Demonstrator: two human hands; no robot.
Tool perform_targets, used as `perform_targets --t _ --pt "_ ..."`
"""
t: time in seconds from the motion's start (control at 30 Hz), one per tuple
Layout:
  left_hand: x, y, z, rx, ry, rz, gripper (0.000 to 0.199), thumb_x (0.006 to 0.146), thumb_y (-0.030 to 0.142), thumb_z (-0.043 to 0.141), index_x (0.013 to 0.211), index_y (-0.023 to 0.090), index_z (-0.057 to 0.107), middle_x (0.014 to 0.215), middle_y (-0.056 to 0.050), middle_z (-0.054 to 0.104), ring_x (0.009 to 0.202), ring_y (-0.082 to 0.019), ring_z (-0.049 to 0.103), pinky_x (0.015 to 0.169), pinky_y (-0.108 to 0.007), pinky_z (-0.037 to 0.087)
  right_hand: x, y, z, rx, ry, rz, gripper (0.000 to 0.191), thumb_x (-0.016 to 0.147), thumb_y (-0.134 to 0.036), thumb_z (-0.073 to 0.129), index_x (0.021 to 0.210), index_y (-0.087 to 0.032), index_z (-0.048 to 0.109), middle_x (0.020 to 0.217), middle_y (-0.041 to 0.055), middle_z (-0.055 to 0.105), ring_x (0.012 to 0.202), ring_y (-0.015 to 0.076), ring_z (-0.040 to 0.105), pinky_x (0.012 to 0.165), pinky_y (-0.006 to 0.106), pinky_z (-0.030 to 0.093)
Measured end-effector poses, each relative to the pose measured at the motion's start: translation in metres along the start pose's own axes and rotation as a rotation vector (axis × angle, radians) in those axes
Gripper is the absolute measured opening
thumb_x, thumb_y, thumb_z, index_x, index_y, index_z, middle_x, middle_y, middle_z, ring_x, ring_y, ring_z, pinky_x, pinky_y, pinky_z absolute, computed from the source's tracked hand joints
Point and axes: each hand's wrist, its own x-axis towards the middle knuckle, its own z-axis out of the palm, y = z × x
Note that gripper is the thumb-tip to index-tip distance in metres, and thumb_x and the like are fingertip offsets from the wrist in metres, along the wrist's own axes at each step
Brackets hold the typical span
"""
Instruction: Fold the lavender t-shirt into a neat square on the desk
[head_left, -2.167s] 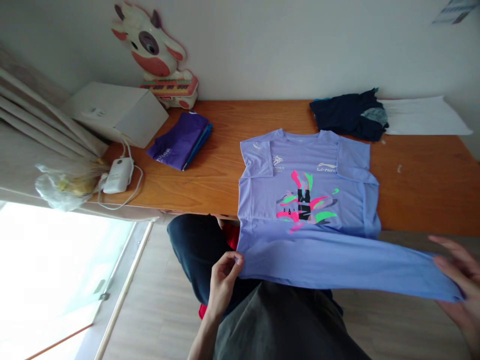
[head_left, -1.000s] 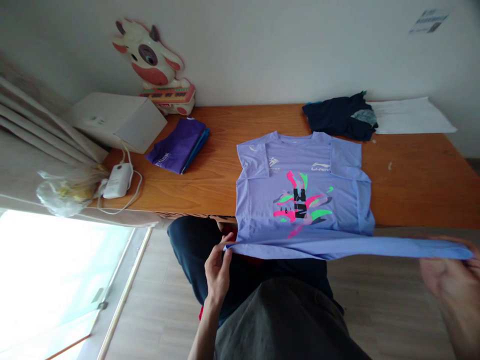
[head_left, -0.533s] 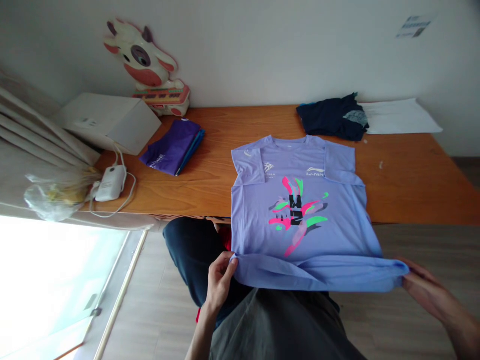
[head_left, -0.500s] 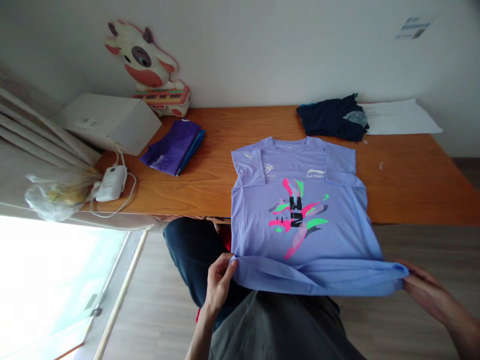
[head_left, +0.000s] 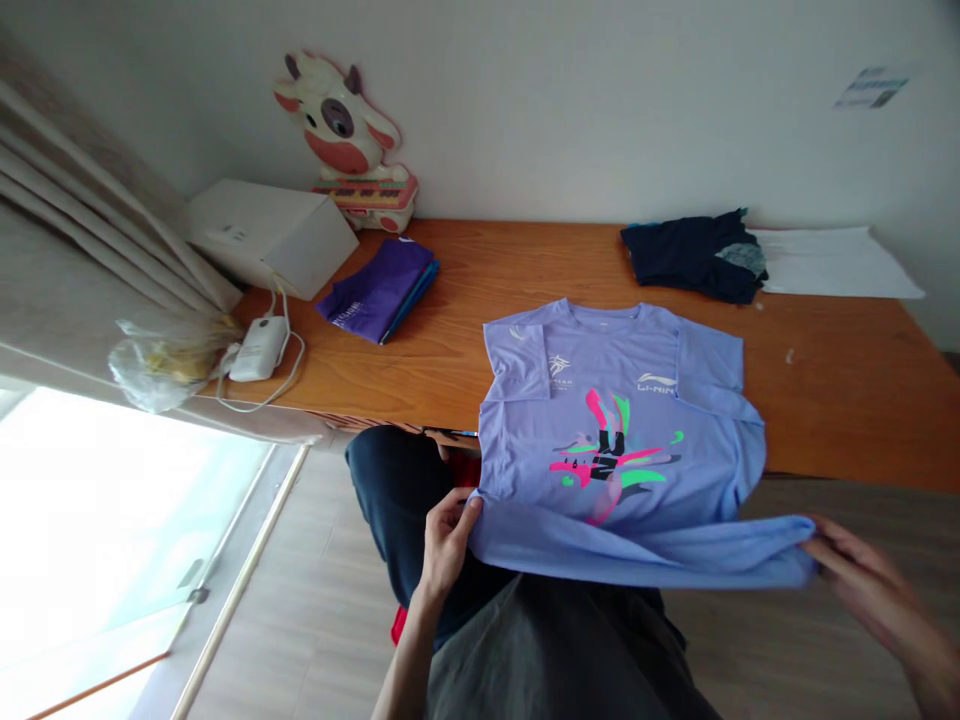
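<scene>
A lavender T-shirt (head_left: pixel 525 440) with a bright printed design lies front side up, its neck and sleeves on the wooden desk. Its lower part hangs past the desk's near edge, over my lap. My left hand (head_left: pixel 448 540) pinches the bottom left corner between thumb and fingers. At the opposite corner, my right hand (head_left: pixel 855 565) is closed on the hem, with some fingers hidden behind the cloth. The hem is turned up into a loose band between both hands.
On the desk (head_left: pixel 517 260) are a folded purple garment (head_left: pixel 382 290), a dark garment (head_left: pixel 682 258), white paper-like sheet (head_left: pixel 840 262), white box (head_left: pixel 262 235), cow toy (head_left: pixel 345 130), white adapter with cable (head_left: pixel 259 350) and plastic bag (head_left: pixel 157 370). A curtain hangs left.
Both hands have drawn the hem slightly upward toward the desk, and the shirt's lower part has bunched more. The whole view has shifted, so desk items appear farther right.
</scene>
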Motion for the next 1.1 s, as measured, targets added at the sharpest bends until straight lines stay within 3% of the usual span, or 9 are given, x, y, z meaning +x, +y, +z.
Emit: perform_targets --t 0.2,0.33,0.43,0.5,0.6,0.67,0.83,0.97,1.1 --pt "0.022 0.014 0.015 -0.054 0.204 0.098 0.052 0.088 0.066 0.093 0.104 0.017 0.085 0.066 0.002 0.065 0.056 -0.011 0.045 0.054 -0.022 0.028 0.011 -0.014 0.009 0.271 0.189 -0.081 0.052 0.04 -0.039 0.105 0.088 -0.033 0.086 0.082 -0.0021 0.077 0.065 0.0205 0.066 0.055 0.028 0.06" --pt "0.063 0.05 0.017 -0.007 0.316 0.261 0.053 0.086 0.067 0.093 0.1 0.017 0.088 0.076 -0.003 0.076 0.064 -0.016 0.061 0.06 -0.025 0.043 0.03 -0.041 0.035 0.337 0.294 -0.254 0.05 0.046 -0.038 0.104 0.089 -0.024 0.082 0.08 -0.0015 0.072 0.066 0.0161 0.059 0.058 0.026 0.054" --pt "0.12 0.093 0.022 0.099 0.303 0.407 0.053 0.091 0.067 0.087 0.105 0.016 0.089 0.088 -0.006 0.081 0.078 -0.021 0.069 0.071 -0.029 0.053 0.067 -0.08 0.066 0.362 0.338 -0.464 0.038 0.061 -0.035 0.096 0.088 -0.018 0.077 0.079 -0.0022 0.067 0.069 0.013 0.052 0.063 0.025 0.043" --pt "0.167 0.123 0.031 0.265 0.269 0.468 0.051 0.097 0.064 0.082 0.108 0.015 0.09 0.084 -0.004 0.078 0.078 -0.02 0.068 0.07 -0.028 0.051 0.097 -0.116 0.089 0.318 0.37 -0.56 0.018 0.077 -0.024 0.087 0.087 -0.017 0.073 0.077 -0.0037 0.062 0.072 0.0112 0.049 0.069 0.023 0.04" --pt "0.24 0.159 0.051 0.532 0.207 0.526 0.045 0.102 0.055 0.078 0.114 0.015 0.091 0.088 -0.005 0.081 0.081 -0.021 0.072 0.075 -0.029 0.051 0.144 -0.172 0.127 0.071 0.352 -0.589 0.012 0.095 -0.01 0.078 0.09 -0.014 0.068 0.079 -0.0053 0.062 0.079 0.0082 0.051 0.085 0.022 0.041" --pt "0.283 0.173 0.066 0.634 0.195 0.54 0.042 0.103 0.051 0.076 0.117 0.014 0.092 0.101 -0.008 0.087 0.094 -0.026 0.077 0.085 -0.032 0.054 0.169 -0.199 0.149 -0.089 0.273 -0.568 0.011 0.098 -0.012 0.078 0.093 -0.008 0.07 0.078 -0.0077 0.063 0.08 0.0052 0.051 0.089 0.021 0.038" --pt "0.342 0.181 0.09 0.783 0.191 0.415 0.04 0.107 0.047 0.075 0.127 0.016 0.091 0.122 -0.014 0.089 0.114 -0.033 0.079 0.097 -0.038 0.055 0.207 -0.22 0.182 -0.219 0.143 -0.525 0.025 0.097 -0.02 0.07 0.084 0.001 0.067 0.07 -0.011 0.063 0.079 0.0001 0.053 0.094 0.022 0.033" --pt "0.35 0.172 0.092 0.831 0.25 0.385 0.042 0.109 0.051 0.074 0.129 0.017 0.089 0.121 -0.014 0.088 0.115 -0.034 0.078 0.098 -0.04 0.054 0.224 -0.21 0.19 -0.265 0.15 -0.504 0.033 0.099 -0.025 0.067 0.079 -0.001 0.06 0.08 -0.0053 0.074 0.079 -0.0015 0.053 0.094 0.021 0.031" --pt "0.353 0.164 0.092 0.753 0.253 0.461 0.042 0.105 0.049 0.078 0.131 0.018 0.086 0.113 -0.013 0.088 0.11 -0.031 0.079 0.099 -0.039 0.054 0.24 -0.205 0.195 -0.275 0.179 -0.539 0.027 0.1 -0.024 0.073 0.088 -0.003 0.061 0.104 0.0089 0.082 0.084 0.0011 0.057 0.093 0.022 0.036"
